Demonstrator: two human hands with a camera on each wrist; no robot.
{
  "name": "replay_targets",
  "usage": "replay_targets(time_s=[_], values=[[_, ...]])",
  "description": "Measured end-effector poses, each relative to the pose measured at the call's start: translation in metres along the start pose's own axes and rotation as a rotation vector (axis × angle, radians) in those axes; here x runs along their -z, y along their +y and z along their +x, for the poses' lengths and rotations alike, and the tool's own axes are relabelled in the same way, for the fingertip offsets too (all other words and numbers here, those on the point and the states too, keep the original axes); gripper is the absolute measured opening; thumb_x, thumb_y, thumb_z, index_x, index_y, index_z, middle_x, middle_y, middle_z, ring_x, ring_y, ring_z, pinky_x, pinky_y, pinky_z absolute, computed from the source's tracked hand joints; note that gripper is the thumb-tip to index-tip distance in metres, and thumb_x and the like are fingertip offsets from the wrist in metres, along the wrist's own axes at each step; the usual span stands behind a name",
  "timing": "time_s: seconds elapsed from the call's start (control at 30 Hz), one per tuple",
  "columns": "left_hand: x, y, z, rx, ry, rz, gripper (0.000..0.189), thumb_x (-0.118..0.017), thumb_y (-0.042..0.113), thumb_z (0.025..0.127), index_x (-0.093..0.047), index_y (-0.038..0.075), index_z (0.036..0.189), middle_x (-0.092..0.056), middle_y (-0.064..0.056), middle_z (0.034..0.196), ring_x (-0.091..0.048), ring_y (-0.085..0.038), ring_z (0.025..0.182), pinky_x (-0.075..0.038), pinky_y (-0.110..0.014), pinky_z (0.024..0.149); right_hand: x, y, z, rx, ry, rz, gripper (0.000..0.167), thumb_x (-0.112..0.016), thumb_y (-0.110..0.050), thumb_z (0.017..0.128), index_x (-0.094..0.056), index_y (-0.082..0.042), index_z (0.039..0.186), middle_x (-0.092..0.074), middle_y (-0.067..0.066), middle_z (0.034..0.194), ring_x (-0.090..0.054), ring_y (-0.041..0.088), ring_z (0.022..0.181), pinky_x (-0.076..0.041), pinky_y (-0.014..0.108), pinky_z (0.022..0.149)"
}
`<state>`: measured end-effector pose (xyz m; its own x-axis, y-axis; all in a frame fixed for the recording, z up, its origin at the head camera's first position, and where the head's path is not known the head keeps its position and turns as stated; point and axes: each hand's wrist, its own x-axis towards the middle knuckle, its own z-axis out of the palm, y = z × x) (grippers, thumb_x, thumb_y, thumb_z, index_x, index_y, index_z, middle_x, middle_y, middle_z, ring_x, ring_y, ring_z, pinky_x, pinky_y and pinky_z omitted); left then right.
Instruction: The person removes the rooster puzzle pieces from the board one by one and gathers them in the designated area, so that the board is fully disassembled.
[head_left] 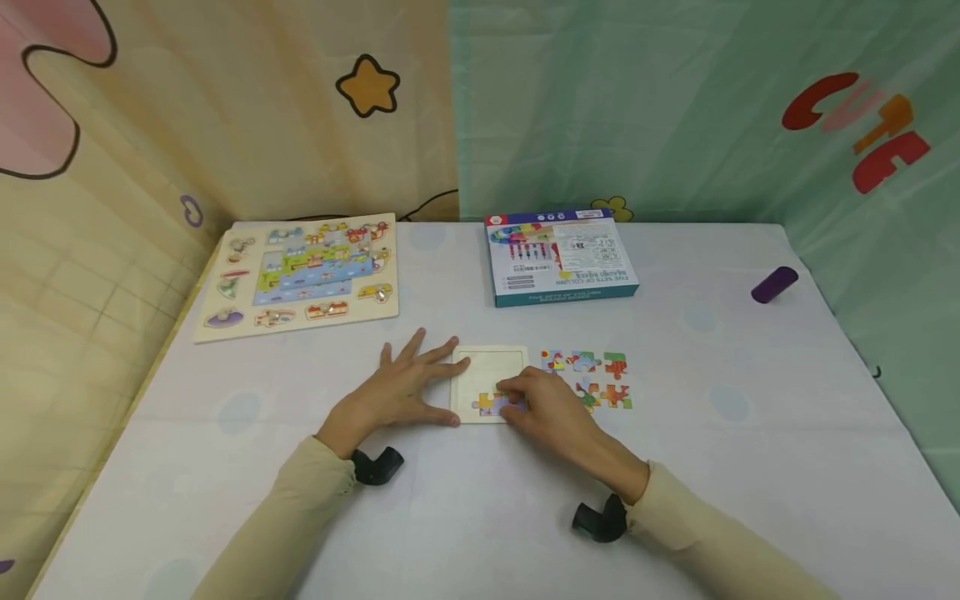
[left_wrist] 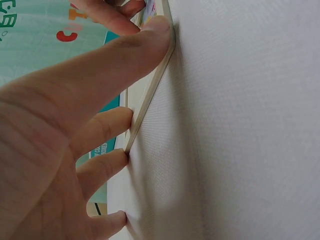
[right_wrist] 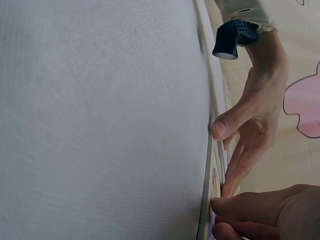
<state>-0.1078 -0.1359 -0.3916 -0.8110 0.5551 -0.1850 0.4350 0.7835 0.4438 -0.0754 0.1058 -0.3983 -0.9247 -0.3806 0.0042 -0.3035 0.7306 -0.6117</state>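
Observation:
A pale wooden puzzle tray [head_left: 487,360] lies in the middle of the table. My left hand [head_left: 397,387] steadies its left side, fingers spread and thumb at the near corner; in the left wrist view the left thumb [left_wrist: 125,57] rests along the tray's edge. A yellow and purple jigsaw piece [head_left: 489,404] lies in the tray's near part. Over the near right corner, my right hand [head_left: 555,408] holds a purple puzzle piece [head_left: 514,399] between curled fingers and thumb, mostly hidden by them. Several loose picture pieces [head_left: 617,396] lie in two rows right of the tray.
Behind on the left is a wooden knob puzzle board [head_left: 296,327] with picture panels on it. A flat boxed bead set [head_left: 562,258] lies at the back middle, and a purple cylinder [head_left: 774,285] near the right edge. Curtains [head_left: 675,108] hang behind the table.

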Motion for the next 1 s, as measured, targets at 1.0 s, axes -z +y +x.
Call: replay_targets(time_s=[1.0], values=[[0.0004,0.0011,-0.0001,0.006,-0.002,0.004,0.083,-0.082,0.052,0.073,-0.051,0.025,0.145,-0.025,-0.002,0.161,-0.002,-0.043,0.148,-0.002,-0.077,0.105,-0.0004,0.0041,0.0006,-0.066,0.052,0.152,0.011,-0.077,-0.007,0.084,-0.074,-0.015,0.091,-0.068,-0.009,0.079,-0.049,0.009,0.058,-0.042,0.024,0.053]])
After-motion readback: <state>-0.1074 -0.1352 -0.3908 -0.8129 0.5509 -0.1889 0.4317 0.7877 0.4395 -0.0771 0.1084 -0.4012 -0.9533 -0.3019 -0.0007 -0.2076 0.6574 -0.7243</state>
